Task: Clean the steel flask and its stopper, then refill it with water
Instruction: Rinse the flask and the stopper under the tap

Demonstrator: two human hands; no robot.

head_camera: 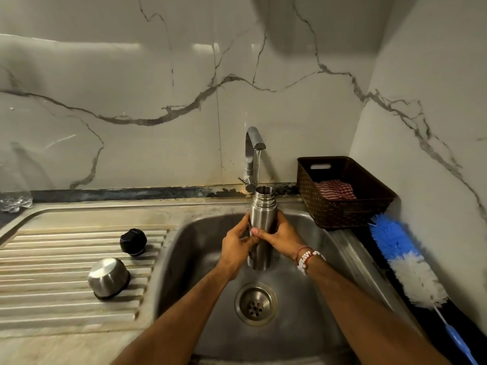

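A steel flask (262, 214) stands upright in a sink (184, 259), just above the centre of the frame, held in both hands beneath a running tap (253, 154). The left grip (238, 241) closes on the flask's body from 9 o'clock, with the thumb laid across the front. The right grip (282, 233) wraps it from 3 o'clock, fingers curled round the far side. Bead bracelets (307, 258) in red and white circle the right wrist.

A thin stream of water (258, 167) falls from the spout at 12 o'clock to the left rim of the flask's open, threaded mouth. Whether it goes inside cannot be told. The drain (255, 304) lies at 6 o'clock of the flask, between the two forearms.

At 9 o'clock of the flask, on the ribbed draining board (66, 259), the black stopper (133, 242) lies tilted on its side. The steel cap (108, 278) sits mouth-down nearer the camera, at about 8 o'clock, apart from the stopper.

At 2 o'clock, a dark woven basket (342, 206) stands on the worktop (369, 246) in the corner, with a red-and-white striped cloth (334, 189) inside it. A blue-and-white bottle brush (405, 262) lies along the worktop at 4 o'clock, beside the sink's right edge, its blue bristle end near the basket. A clear glass object (13, 198) is partly visible at the far left edge. Grey-veined marble wall panels (158, 75) run behind the tap.
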